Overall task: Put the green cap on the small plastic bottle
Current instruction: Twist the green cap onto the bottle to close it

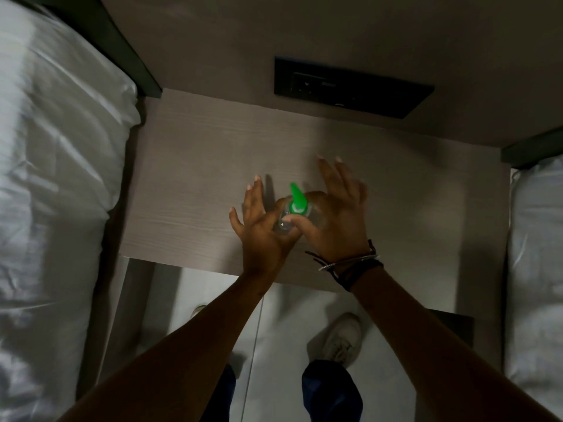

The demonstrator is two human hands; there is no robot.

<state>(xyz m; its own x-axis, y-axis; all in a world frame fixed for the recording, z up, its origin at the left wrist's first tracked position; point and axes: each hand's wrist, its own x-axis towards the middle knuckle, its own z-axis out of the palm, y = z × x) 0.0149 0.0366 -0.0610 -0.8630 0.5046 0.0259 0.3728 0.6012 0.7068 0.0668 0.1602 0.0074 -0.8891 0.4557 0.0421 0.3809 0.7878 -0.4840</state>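
Observation:
A small clear plastic bottle (282,224) stands on the wooden bedside table (189,190), near the middle. The pointed green cap (296,200) sits on top of the bottle's neck. My right hand (335,217) pinches the cap's base between thumb and bent index finger, with its other fingers spread upward. My left hand (259,226) presses its thumb side against the bottle's left flank. Its fingers are stretched out and apart, and its thumb is hidden. Most of the bottle's body is covered by both hands.
White bedding lies on a bed at the left (54,193) and another at the right (536,263). A black socket panel (350,86) is set in the wall behind the table. Below the table's front edge are the floor and a white shoe (341,339).

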